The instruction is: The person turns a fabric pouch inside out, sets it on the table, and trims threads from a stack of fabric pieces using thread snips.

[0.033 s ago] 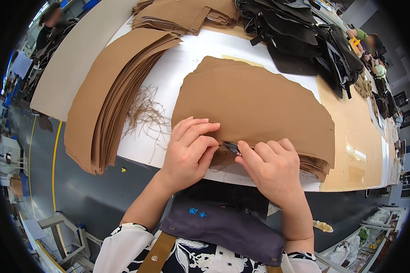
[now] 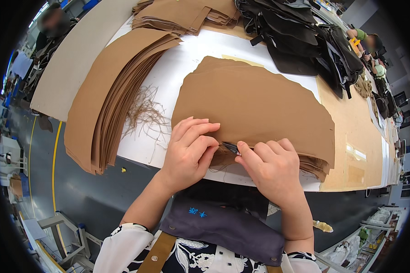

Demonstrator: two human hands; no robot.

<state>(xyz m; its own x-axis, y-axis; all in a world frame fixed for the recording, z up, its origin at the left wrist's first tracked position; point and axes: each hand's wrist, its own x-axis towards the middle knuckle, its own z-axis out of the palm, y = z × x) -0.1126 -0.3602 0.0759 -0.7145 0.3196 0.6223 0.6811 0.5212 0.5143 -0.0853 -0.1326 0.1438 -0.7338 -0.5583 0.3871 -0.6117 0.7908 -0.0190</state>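
My left hand (image 2: pixel 191 152) pinches with thumb and forefinger at the near edge of a stack of brown fabric panels (image 2: pixel 250 100); what is between those fingertips is too small to make out, though loose threads show there. My right hand (image 2: pixel 271 166) grips small black thread snips (image 2: pixel 230 148), their blades pointing left toward the left fingertips, over that same edge. A tangle of loose brown threads (image 2: pixel 143 113) lies on the white sheet left of the stack.
A curved stack of brown strips (image 2: pixel 91 100) is at left on a pale board (image 2: pixel 64 63). More brown pieces (image 2: pixel 168 16) and black bags (image 2: pixel 296 41) fill the back. A tan board (image 2: pixel 351 145) is at right. Two people work at upper right, one at upper left.
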